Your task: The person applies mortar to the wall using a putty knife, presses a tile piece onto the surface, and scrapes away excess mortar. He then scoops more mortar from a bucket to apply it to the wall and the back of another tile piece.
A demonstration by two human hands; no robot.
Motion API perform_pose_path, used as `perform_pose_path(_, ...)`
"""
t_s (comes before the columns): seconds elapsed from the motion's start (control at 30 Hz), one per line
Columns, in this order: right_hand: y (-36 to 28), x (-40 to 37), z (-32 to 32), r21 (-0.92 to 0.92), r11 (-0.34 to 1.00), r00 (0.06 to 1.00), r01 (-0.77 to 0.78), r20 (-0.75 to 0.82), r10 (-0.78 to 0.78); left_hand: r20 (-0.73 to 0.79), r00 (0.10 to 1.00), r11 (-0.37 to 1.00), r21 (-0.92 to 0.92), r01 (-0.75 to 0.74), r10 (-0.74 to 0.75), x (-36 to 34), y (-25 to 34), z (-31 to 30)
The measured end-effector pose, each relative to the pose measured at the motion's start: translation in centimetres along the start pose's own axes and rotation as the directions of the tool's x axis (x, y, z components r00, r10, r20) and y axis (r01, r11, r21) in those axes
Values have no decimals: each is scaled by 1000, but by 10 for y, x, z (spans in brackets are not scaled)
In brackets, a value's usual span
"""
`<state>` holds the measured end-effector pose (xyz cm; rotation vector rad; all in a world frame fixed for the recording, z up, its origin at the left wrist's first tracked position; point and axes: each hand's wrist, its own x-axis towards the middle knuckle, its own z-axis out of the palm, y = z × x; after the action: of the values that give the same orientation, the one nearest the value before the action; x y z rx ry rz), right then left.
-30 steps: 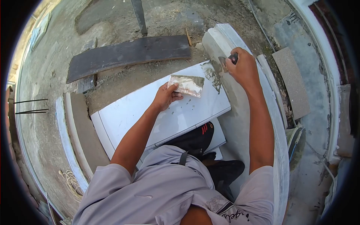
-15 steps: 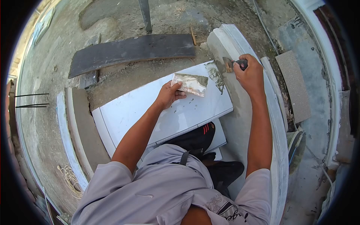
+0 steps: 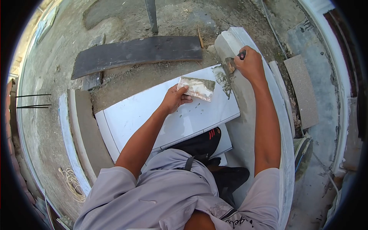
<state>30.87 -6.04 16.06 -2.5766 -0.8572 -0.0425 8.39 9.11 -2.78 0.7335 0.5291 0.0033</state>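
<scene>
Trowel (image 3: 230, 65) in right hand (image 3: 250, 64), mortar-smeared plate (image 3: 196, 88) in left (image 3: 175, 99).

The right hand (image 3: 250, 65) covers much of the handle of the trowel (image 3: 230, 65), and the fingers of the left hand (image 3: 174, 100) hide a lower corner of the flat piece (image 3: 198, 88). The top edge cuts off the upright post (image 3: 151, 17). The shirt (image 3: 153, 193) and dark trousers (image 3: 199, 145) hide part of the white slab (image 3: 153, 107); the shirt's lettering (image 3: 238, 221) is partly lost in folds.
</scene>
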Motion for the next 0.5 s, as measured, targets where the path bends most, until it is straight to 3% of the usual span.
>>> perform_pose_path(0.13,4,7,14,-66,997,999,39,38,-36,-7,1000,1000,3,10,-10,0,-3,-1)
perform_pose_path(0.23,1,0,-7,52,998,1000,-21,-20,22,-23,1000,1000,-5,4,-5,-1,-2,-1)
perform_pose_path(0.33,-5,-45,-30,295,954,996,-52,-50,69,-36,999,1000,-5,1,-1,-1,-2,1)
perform_pose_path(0.4,-10,-92,-39,359,929,994,86,-98,-55,-48,999,1000,8,-22,22,-1,-3,3)
perform_pose_path(0.5,-13,-163,-21,280,909,949,309,-145,-279,-75,990,991,65,-117,122,2,-14,7)
